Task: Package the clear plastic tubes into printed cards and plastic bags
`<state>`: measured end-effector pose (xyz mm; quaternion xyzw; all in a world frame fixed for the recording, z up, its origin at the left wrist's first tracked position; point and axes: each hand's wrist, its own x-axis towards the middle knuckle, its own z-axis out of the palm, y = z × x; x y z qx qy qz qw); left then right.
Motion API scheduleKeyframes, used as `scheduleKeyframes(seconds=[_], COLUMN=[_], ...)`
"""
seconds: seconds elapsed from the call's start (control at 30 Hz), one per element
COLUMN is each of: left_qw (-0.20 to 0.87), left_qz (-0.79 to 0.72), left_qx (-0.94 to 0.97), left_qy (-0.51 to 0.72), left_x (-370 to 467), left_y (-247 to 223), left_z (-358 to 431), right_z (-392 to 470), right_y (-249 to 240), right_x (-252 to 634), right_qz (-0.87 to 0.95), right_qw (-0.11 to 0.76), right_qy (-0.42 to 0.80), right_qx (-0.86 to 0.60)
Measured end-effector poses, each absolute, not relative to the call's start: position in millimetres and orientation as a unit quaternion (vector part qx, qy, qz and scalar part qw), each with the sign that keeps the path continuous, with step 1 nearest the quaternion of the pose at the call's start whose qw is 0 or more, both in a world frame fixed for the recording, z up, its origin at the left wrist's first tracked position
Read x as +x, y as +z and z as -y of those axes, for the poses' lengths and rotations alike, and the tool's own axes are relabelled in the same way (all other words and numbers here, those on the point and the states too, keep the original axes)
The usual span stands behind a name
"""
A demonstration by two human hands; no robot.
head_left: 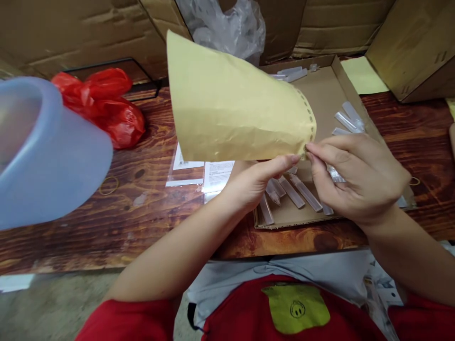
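A curved yellow sheet [241, 104] is held up over the table, with a row of small dark oval marks along its right edge. My left hand [252, 182] grips the sheet's lower edge, thumb in front and its other fingers largely hidden. My right hand [359, 173] pinches thumb and forefinger together at the marked lower right corner. Whether a mark is peeled off between these fingertips I cannot tell. Beneath both hands is a shallow cardboard tray [329, 85] with several clear plastic tubes [305, 192] lying loose in it.
A translucent blue tub [71, 156] stands at the left, beside a red plastic bag [106, 109]. Printed papers in clear bags [186, 166] lie left of the tray. Cardboard boxes [419, 52] and a crumpled clear bag [231, 28] are behind. Another yellow sheet [364, 76] lies at the back right.
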<state>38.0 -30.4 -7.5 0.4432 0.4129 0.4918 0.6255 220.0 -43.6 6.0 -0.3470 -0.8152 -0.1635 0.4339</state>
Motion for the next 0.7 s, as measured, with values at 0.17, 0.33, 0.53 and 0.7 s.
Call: scheduleKeyframes(seconds=[0.17,0.33,0.53,0.7], left_qw=[0.587,0.544,0.496,0.516], left_qz=[-0.426,-0.428,-0.454,-0.447], left_qx=[0.465,0.503,0.537,0.527], left_qy=[0.508,0.518,0.509,0.507], left_x=[40.1,42.8,44.4,46.4], left_y=[-6.2,-2.1,1.1,0.6], left_z=[30.0,30.6,34.1,33.7], right_z=[42.5,40.8,39.5,39.5], right_y=[0.4,-1.9,-3.0,-4.2], right_x=[223.9,225.6,225.3,224.7], right_qz=[0.821,0.819,0.816,0.806], right_qw=[0.437,0.442,0.447,0.440], right_qy=[-0.095,-0.042,-0.037,-0.050], right_qx=[-0.354,-0.363,-0.364,-0.392])
